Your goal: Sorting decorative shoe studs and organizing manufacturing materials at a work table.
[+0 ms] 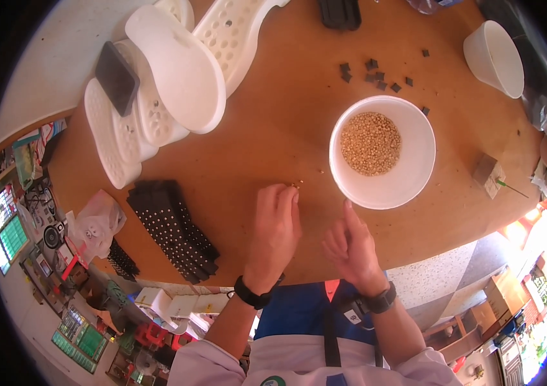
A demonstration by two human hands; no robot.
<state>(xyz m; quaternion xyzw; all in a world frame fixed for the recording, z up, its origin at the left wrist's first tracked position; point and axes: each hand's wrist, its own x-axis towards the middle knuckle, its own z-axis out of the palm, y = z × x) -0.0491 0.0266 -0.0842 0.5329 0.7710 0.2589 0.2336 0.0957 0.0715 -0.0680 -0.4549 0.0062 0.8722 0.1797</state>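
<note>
My left hand [277, 220] rests at the table's front, fingers bent down and pressed together. A few small golden beads [300, 183] lie right at its fingertips; whether any are pinched is too small to make out. To its right, my right hand [353, 249] has the index finger stretched forward and the other fingers curled, with nothing visible in it. That fingertip comes close to the near rim of a white bowl [417, 174]; I cannot tell whether it touches. Many golden beads [371, 144] cover part of the bowl's bottom.
Left lie black strips with pale dots [173, 231] and a plastic bag [98, 222]. White sole-shaped pieces [180, 71] with a dark block [118, 78] fill the far left. Small dark squares [381, 85] lie behind the bowl; a white tub [493, 59] and wooden block [487, 174] stand right.
</note>
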